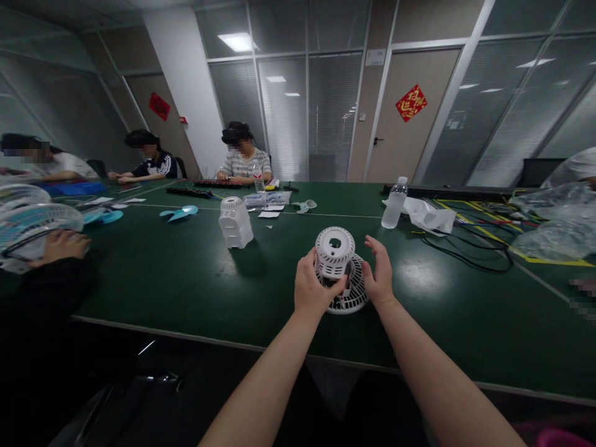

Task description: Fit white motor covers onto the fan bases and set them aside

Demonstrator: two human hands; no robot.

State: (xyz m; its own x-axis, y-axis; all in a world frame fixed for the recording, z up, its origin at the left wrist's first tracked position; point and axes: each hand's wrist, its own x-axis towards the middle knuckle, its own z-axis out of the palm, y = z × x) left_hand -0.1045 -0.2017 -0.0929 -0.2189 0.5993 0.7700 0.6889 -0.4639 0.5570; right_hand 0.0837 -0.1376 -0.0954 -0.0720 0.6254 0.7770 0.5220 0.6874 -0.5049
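Observation:
My left hand [315, 284] is wrapped round a white plastic fan motor housing [336, 268], a round vented cover with a hole in its top. Beneath it a white fan grille [357, 292] with radial ribs rests on the green table. Some dark parts and a bit of red show between the housing and the grille; I cannot make them out. My right hand [380, 273] stands at the grille's right side with its fingers apart, holding nothing. Whether its thumb touches the grille is unclear. To the left stands a white fan base [235, 223].
On the green table [279, 298] are a blue fan blade [179, 213], a pale blade [305, 205], a water bottle [395, 203], a plastic bag [431, 215] and black cables [470, 248]. At the left, a co-worker's hand [65, 245] touches another fan grille [46, 223]. Several people sit beyond.

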